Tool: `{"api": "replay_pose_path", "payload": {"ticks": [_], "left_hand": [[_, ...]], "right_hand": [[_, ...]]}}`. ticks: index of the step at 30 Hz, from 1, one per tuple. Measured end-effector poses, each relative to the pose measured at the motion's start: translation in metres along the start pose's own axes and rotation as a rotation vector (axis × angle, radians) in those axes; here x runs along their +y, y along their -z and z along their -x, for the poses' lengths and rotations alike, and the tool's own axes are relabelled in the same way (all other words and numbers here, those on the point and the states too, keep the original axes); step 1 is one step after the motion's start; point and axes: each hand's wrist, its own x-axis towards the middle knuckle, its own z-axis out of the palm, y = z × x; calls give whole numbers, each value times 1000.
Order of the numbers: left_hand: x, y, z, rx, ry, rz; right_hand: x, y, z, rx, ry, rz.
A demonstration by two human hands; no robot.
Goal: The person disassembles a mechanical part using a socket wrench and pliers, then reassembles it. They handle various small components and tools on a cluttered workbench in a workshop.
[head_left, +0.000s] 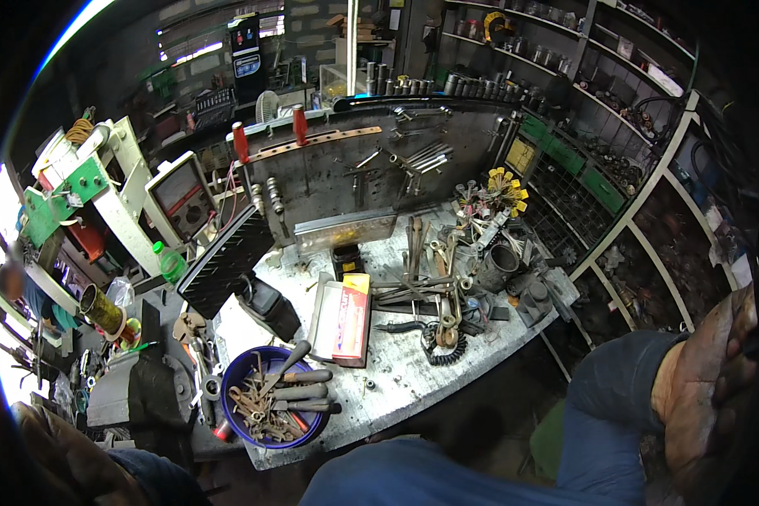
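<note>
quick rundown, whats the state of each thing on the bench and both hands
blue bowl: upright, full of rusty tools
red and yellow box: lying flat, closed
coiled black cord: lying loose near the bench edge
grey cylinder: upright, open top
green bottle: upright, capped
meter: leaning back
right hand: off the bench, holds nothing visible
left hand: low, at the frame edge, grip unclear

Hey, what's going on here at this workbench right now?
A person stands over a cluttered metal workbench, and neither hand is on any tool. The right hand is raised at the right edge of the view, empty as far as can be seen. The left hand sits low at the left, near a bench vise. A blue bowl of rusty tools and a red and yellow box lie untouched.
</note>
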Motion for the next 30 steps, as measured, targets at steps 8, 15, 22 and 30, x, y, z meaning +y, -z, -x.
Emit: {"api": "replay_pose_path", "payload": {"ticks": [8,15,22,30], "left_hand": [[-17,-17,-5,2,-21,14],[-35,-34,-6,23,-30,34],[-49,-46,-2,37,-16,28],[-81,-45,57,68,350,-324]], "right_hand": [[8,11,-1,1,23,58],[17,18,1,-2,32,106],[30,23,6,37,34,144],[101,2,54,326,-77,206]]}}
